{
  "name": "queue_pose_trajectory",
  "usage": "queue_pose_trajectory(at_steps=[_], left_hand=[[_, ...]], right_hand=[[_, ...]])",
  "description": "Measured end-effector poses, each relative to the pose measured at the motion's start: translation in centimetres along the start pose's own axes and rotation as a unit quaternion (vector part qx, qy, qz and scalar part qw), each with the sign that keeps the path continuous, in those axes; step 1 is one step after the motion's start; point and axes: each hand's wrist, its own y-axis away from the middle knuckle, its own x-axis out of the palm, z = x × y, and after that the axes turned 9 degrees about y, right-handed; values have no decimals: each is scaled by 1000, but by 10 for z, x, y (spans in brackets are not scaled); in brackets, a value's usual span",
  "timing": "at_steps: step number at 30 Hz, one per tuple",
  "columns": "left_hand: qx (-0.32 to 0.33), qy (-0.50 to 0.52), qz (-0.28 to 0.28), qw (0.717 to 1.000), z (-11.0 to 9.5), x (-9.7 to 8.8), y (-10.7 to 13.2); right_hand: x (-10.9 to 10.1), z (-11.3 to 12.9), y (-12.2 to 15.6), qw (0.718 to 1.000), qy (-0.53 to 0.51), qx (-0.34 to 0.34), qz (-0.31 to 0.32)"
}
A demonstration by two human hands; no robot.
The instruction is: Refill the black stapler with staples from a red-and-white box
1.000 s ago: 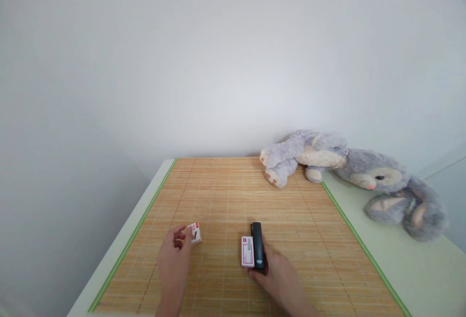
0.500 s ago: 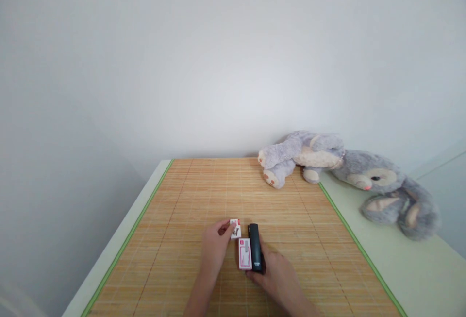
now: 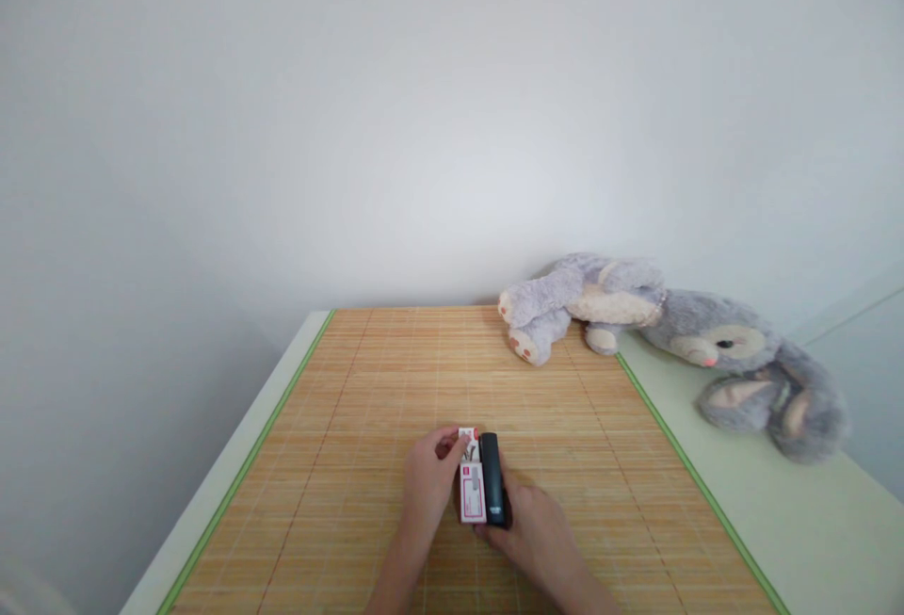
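Note:
Between thumb and fingers, my left hand (image 3: 429,478) grips a small white-and-red box (image 3: 469,444) with a dark picture on its face. A larger white box with a pink frame (image 3: 473,494) lies just below it, nearer to me. Along the right side of both boxes lies a black stapler (image 3: 492,480), lengthwise. My right hand (image 3: 531,525) is closed round the stapler's near end, its thumb at the bottom edge of the larger box and its fingers along the stapler's right side, partly hidden.
A bamboo mat (image 3: 339,502) with green edging covers most of the pale table (image 3: 798,493). At the back right a grey plush rabbit (image 3: 614,304) lies on its side, partly over the mat. A plain wall (image 3: 424,125) rises behind the table.
My left hand has moved right with the small box, which now sits against the stapler, above the larger box. My right hand, the stapler and the larger box have hardly moved.

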Motion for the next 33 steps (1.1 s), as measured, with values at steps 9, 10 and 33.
queue_pose_trajectory(at_steps=[9, 10, 33], left_hand=[[-47, 87, -29, 995, 12, 22, 59], [-49, 99, -13, 994, 14, 28, 66], [-72, 132, 122, 981, -16, 213, 101]], right_hand=[[-2, -1, 2, 999, -50, -15, -11], [-3, 0, 2, 999, -44, -17, -9], [-53, -161, 38, 995, -83, 41, -23]])
